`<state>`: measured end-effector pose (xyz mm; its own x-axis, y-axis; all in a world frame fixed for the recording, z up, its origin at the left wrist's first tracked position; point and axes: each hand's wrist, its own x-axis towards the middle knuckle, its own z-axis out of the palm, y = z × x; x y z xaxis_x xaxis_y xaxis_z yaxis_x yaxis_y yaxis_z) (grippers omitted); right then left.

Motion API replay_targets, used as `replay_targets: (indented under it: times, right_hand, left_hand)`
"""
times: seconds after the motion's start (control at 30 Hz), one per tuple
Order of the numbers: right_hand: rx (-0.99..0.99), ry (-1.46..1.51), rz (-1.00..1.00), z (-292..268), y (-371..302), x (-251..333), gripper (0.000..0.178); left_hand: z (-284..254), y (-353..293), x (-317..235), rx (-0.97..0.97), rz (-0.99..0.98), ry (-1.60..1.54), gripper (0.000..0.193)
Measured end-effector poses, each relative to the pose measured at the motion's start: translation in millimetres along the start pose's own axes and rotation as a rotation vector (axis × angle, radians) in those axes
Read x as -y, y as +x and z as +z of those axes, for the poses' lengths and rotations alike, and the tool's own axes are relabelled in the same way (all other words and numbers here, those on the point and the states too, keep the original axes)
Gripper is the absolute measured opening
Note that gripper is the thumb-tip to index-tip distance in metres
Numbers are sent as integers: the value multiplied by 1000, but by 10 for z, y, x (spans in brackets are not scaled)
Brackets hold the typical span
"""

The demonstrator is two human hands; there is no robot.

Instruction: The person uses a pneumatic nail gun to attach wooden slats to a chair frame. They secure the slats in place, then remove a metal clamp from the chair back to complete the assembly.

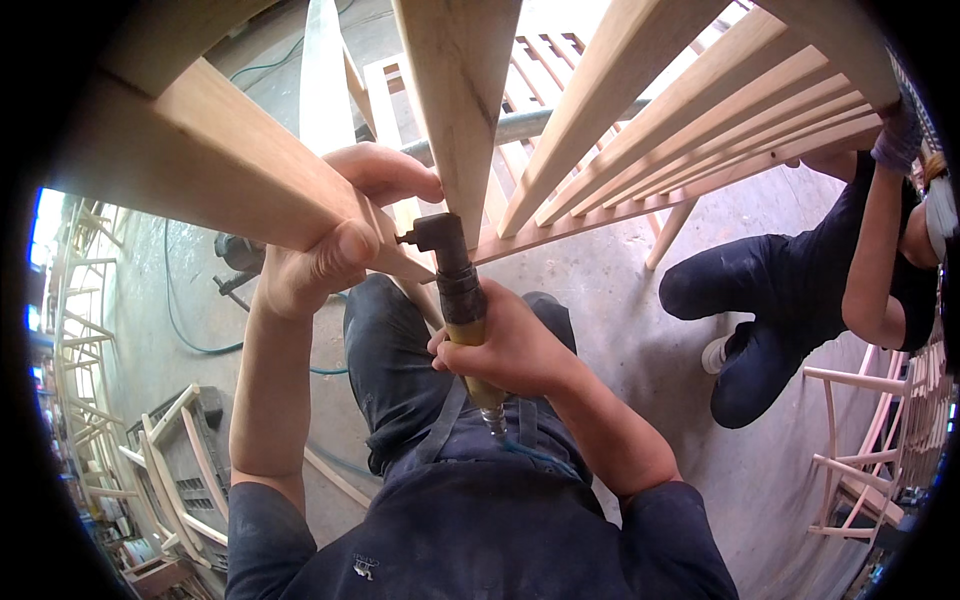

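Observation:
My left hand [318,262] is wrapped round a thick pale wooden post [255,130], thumb on the near side and fingers on the far side. In my right hand [515,342] is a right-angle air screwdriver [457,270] with a black head and a yellow-brown body. Its tip points left and meets the side face of the post, just beside my left thumb; the exact contact point is too small to make out. A blue-green air hose [540,457] runs from the tool's lower end. Close behind the tool's head stands a wooden slat [458,90].
More slats [610,95] fan out rightward along a wooden rail [640,208]. At the right another person [800,265] crouches with a gloved hand on the frame. Wooden frames [175,470] stand at lower left, chair-like frames [860,440] at lower right. A hose [200,345] lies on the concrete floor.

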<state>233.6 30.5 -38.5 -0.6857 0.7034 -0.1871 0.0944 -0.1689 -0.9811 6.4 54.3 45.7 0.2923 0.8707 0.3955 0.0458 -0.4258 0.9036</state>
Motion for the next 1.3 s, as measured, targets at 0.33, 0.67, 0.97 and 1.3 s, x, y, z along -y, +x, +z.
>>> replay_targets:
  times: [0.33,0.67,0.97,1.3]
  right_hand:
    - [13,-37,-25,-22,31,-7,41]
    - [11,-45,-48,-38,43,-45,43]
    - [24,-66,-50,-46,42,-18,42]
    - [27,-55,-21,-29,39,11,44]
  left_hand:
    - [32,4,-13,-21,-13,22,83]
    - [13,2,-17,-19,-18,72,78]
    - [25,-20,-46,-43,-29,114,83]
    - [26,-9,-18,-30,-12,92,79]
